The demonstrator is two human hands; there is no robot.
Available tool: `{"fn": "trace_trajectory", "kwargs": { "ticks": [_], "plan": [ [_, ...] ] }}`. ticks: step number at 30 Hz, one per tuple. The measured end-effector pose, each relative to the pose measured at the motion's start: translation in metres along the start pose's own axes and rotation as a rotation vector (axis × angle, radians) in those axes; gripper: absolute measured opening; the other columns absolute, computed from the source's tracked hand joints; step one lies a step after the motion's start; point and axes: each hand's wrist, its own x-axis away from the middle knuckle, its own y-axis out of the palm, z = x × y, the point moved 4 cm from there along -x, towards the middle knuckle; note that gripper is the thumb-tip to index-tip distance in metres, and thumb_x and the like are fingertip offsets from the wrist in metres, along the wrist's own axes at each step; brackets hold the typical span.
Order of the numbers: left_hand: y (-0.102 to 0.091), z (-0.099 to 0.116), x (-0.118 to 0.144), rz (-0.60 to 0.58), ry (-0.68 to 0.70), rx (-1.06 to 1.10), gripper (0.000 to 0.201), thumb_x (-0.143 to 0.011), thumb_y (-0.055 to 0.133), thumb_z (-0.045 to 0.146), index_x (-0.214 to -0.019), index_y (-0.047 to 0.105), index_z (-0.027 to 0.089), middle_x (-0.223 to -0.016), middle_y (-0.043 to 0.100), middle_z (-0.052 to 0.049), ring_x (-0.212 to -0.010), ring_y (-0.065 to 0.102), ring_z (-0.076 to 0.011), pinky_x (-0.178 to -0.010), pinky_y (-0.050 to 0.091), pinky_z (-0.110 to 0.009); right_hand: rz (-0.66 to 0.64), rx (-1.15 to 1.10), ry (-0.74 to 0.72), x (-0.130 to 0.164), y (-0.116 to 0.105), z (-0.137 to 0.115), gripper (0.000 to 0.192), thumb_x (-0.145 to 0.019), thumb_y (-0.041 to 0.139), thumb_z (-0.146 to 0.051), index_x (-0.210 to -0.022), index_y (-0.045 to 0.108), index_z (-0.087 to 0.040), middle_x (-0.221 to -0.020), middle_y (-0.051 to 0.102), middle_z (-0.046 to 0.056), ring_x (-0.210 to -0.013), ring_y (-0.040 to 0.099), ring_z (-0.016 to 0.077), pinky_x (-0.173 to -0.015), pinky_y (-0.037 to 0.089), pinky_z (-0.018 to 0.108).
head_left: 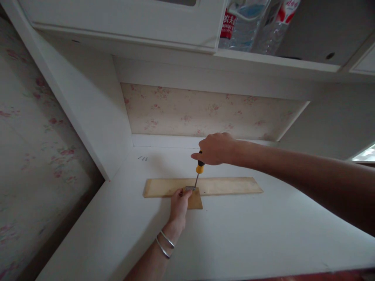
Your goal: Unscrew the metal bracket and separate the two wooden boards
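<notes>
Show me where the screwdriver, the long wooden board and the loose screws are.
screwdriver (200, 168): head view, on its yellow collar below the right hand.
long wooden board (231, 185): head view, on its bare right half.
loose screws (143, 158): head view, middle of the small cluster.

A long wooden board (222, 185) lies across the desk (249, 234); a small wooden piece (195, 201) touches it at 6 o'clock. Loose screws (143, 158) lie at 10 o'clock from the board. Bottles (249, 23) stand on the shelf (278, 62), toward 12 o'clock.
</notes>
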Motion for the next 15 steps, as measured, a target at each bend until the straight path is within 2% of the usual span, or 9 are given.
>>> {"fn": "trace_trajectory", "kwargs": {
  "ticks": [2, 4, 6, 9, 11, 13, 15],
  "plan": [
    [0.0001, 0.0006, 0.0004, -0.002, 0.001, -0.008, 0.019, -0.066, 0.067, 0.032, -0.073, 0.064, 0.015, -0.07, 0.063, -0.001, -0.069, 0.055, -0.0168, -0.063, 0.037, -0.027, -0.043, -0.025, -0.1, -0.0001, 0.0021, -0.0021, 0.042, -0.083, 0.048, -0.048, -0.104, 0.066, -0.017, -0.093, 0.066, 0.018, -0.086, 0.062, 0.0342, -0.066, 0.046, 0.042],
    [0.0002, 0.0017, 0.0009, -0.005, 0.007, -0.024, 0.019, -0.066, 0.067, 0.032, -0.072, 0.065, 0.015, -0.07, 0.064, -0.001, -0.068, 0.055, -0.017, -0.063, 0.037, -0.027, -0.081, -0.057, -0.198, 0.001, 0.0036, -0.0044, 0.04, -0.079, 0.056, -0.04, -0.113, 0.061, -0.02, -0.094, 0.067, 0.014, -0.081, 0.063, 0.0307, -0.063, 0.046, 0.039],
    [0.0002, 0.0026, 0.0015, -0.002, 0.009, -0.031, 0.019, -0.066, 0.067, 0.033, -0.074, 0.066, 0.015, -0.071, 0.065, -0.001, -0.07, 0.056, -0.0175, -0.064, 0.037, -0.027, -0.05, -0.064, -0.174, 0.0009, 0.0032, -0.0033, 0.047, -0.076, 0.06, -0.047, -0.116, 0.058, -0.021, -0.095, 0.067, 0.014, -0.082, 0.062, 0.0311, -0.065, 0.046, 0.04],
    [0.0003, 0.0026, 0.0018, 0.006, 0.005, -0.018, 0.021, -0.067, 0.066, 0.032, -0.077, 0.067, 0.015, -0.073, 0.065, -0.002, -0.072, 0.056, -0.0178, -0.065, 0.038, -0.028, 0.038, -0.027, -0.017, -0.0008, 0.0023, 0.0013, 0.057, -0.081, 0.045, -0.064, -0.107, 0.064, -0.018, -0.096, 0.066, 0.018, -0.091, 0.06, 0.037, -0.07, 0.045, 0.046],
    [0.0007, 0.0017, 0.0011, -0.001, 0.008, -0.023, 0.021, -0.066, 0.066, 0.032, -0.076, 0.066, 0.014, -0.073, 0.065, -0.002, -0.071, 0.056, -0.0176, -0.064, 0.038, -0.028, 0.045, -0.013, -0.011, -0.0013, 0.0032, 0.0008, 0.055, -0.086, 0.036, -0.059, -0.102, 0.067, -0.016, -0.095, 0.066, 0.02, -0.092, 0.06, 0.0374, -0.07, 0.045, 0.046],
    [0.0009, 0.0005, 0.0001, -0.008, 0.01, -0.042, 0.02, -0.066, 0.066, 0.033, -0.075, 0.066, 0.014, -0.07, 0.064, -0.001, -0.069, 0.055, -0.0172, -0.063, 0.037, -0.027, -0.006, -0.033, -0.079, -0.0005, 0.0052, -0.0017, 0.044, -0.087, 0.041, -0.048, -0.108, 0.064, -0.018, -0.096, 0.066, 0.018, -0.088, 0.062, 0.0344, -0.067, 0.045, 0.042],
    [0.0008, -0.0002, -0.0005, -0.005, 0.012, -0.051, 0.02, -0.065, 0.067, 0.034, -0.072, 0.065, 0.015, -0.068, 0.062, 0.0, -0.068, 0.054, -0.0168, -0.062, 0.036, -0.027, -0.062, -0.061, -0.139, 0.0011, 0.0065, -0.0039, 0.043, -0.083, 0.049, -0.042, -0.119, 0.058, -0.02, -0.097, 0.067, 0.016, -0.084, 0.063, 0.0315, -0.064, 0.046, 0.039]
  ]
}}
